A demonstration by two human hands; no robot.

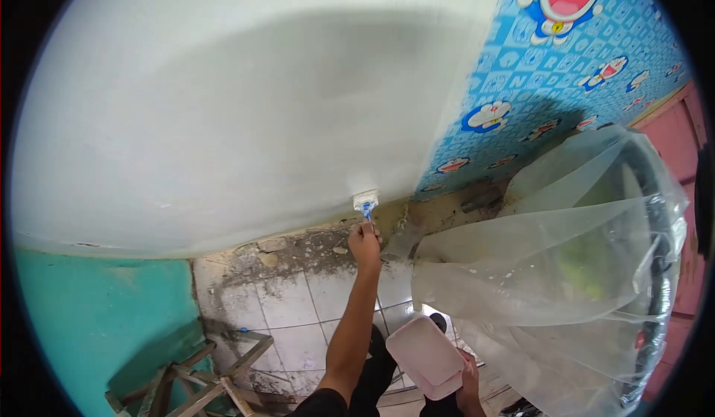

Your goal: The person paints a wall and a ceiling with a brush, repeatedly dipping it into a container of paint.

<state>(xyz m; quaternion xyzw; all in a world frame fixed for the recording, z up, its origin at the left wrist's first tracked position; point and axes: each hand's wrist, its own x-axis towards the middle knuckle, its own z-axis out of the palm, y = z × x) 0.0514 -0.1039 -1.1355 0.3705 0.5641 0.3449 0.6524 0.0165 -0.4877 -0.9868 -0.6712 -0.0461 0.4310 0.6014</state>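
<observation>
My left hand (365, 244) is closed around the blue handle of a paintbrush (366, 202). White-coated bristles touch the bottom part of the white wall (298, 134), just above the floor edge. Low on the right, my right hand (469, 380) grips the side of a pale pink plastic tray (424, 354), held over my legs. What the tray holds, if anything, cannot be made out.
Blue cartoon wallpaper (521, 81) borders the white wall. A large item under clear plastic sheeting (551, 268) stands at the right, before a pink surface (674, 130). A wooden frame (201, 391) sits by the teal wall (104, 305). Debris lies on the tiled floor (290, 305).
</observation>
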